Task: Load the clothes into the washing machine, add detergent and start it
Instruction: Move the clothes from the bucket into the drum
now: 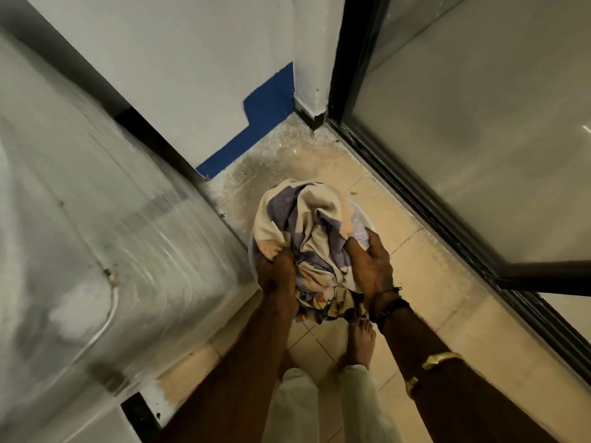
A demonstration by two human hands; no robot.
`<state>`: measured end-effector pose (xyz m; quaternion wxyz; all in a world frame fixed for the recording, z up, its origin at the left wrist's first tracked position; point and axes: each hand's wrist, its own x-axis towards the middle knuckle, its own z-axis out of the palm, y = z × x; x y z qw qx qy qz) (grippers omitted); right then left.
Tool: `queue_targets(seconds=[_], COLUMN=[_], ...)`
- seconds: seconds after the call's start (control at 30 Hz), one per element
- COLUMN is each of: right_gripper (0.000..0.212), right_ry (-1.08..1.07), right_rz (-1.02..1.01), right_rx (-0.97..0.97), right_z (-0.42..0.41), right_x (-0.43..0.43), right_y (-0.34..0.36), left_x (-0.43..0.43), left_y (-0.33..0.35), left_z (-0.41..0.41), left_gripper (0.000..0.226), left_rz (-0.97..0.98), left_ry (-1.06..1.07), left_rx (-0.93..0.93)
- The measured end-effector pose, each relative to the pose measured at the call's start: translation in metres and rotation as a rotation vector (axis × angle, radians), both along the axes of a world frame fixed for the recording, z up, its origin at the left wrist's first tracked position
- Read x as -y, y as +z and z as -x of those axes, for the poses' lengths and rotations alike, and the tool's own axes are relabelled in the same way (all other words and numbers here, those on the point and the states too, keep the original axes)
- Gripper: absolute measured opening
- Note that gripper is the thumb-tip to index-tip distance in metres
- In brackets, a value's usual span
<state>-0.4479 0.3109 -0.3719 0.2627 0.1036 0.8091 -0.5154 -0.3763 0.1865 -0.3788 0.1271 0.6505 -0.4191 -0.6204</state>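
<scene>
your left hand (276,278) and right hand (372,266) both clutch the patterned clothes bundle (307,225), fingers curled into cloth. bundle above tiled floor (425,282), just beside washing machine (96,219).

Cloth (307,225) cream w/ purple, peach patches.

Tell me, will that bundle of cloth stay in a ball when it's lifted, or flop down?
It will probably flop: the cloth is crumpled in soft folds and a corner dangles below the hands. It likely isn't slippery, since the left hand and right hand hold it by digging into the folds. It looks bulky, so two hands seem wise.
</scene>
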Motion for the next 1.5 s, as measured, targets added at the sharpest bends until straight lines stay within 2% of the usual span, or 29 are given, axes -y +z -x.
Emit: queue_targets(seconds=[0.1,0.17,0.3,0.47,0.7,0.93,1.13,1.33,1.43,1.5], right_gripper=[0.047,0.042,0.047,0.070,0.072,0.068,0.043,0.042,0.052,0.050], right_ry=[-0.051,-0.073,-0.085,-0.057,-0.051,-0.082,-0.094,-0.091,-0.083,-0.051], right_rz=[0.040,0.054,0.090,0.123,0.174,0.246,0.286,0.346,0.386,0.399], right_rx=[-0.018,-0.034,-0.050,-0.070,-0.083,-0.139,-0.191,-0.278,-0.299,-0.318], right_z=[-0.013,-0.019,-0.029,-0.043,-0.068,-0.084,-0.088,-0.089,-0.088,-0.087], right_x=[-0.006,-0.008,-0.013,-0.028,-0.062,-0.083,-0.083,-0.068,-0.058,-0.051], right_y=[0.020,0.028,0.043,0.057,0.098,0.173,0.246,0.326,0.366,0.390], left_x=[-0.002,-0.004,-0.008,-0.022,-0.060,-0.084,-0.091,-0.091,-0.086,-0.080], left_y=[0.020,0.030,0.051,0.065,0.110,0.192,0.274,0.365,0.402,0.423], left_z=[-0.007,-0.010,-0.017,-0.032,-0.062,-0.084,-0.094,-0.103,-0.106,-0.109], left_gripper=[0.041,0.044,0.051,0.047,0.045,0.045,0.042,0.046,0.057,0.055], left_rz=[0.006,0.008,0.019,0.061,0.093,0.125,0.198,0.297,0.346,0.388], left_ry=[-0.058,-0.078,-0.096,-0.074,-0.077,-0.069,-0.064,0.000,0.021,0.033], left_rx=[0.020,0.042,0.064,0.069,0.031,-0.062,-0.088,-0.156,-0.185,-0.187])
